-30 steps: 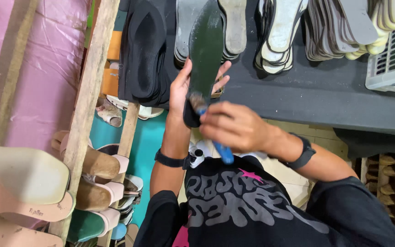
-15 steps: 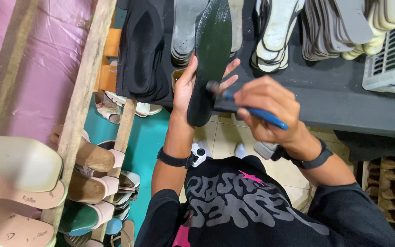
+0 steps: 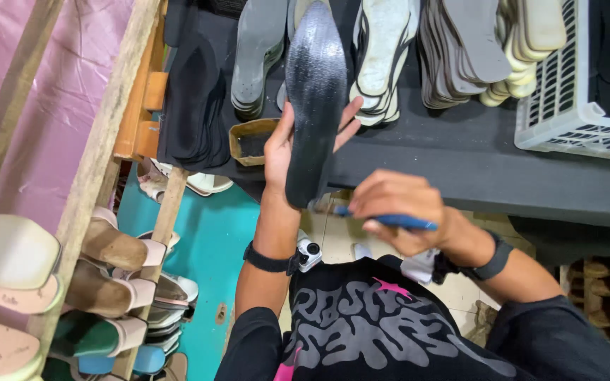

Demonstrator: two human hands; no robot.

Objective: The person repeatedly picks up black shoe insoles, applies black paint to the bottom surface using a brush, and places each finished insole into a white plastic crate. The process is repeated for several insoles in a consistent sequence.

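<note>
Left hand (image 3: 280, 152): my fingers wrap the dark sole (image 3: 314, 99), held above the bench (image 3: 460, 162).
Right hand (image 3: 397, 219): fingers pinched shut on the blue-handled brush (image 3: 383, 220), bristles at the sole's heel.

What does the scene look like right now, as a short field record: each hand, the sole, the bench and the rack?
left hand: holds a long dark sole from behind, toe pointing away
right hand: grips a blue-handled brush, bristle end at the sole's near end
small tray: beside the left hand, dark contents
bench: dark top, carrying stacked insoles and a white crate
rack: wooden, at left, with finished sandals
</note>
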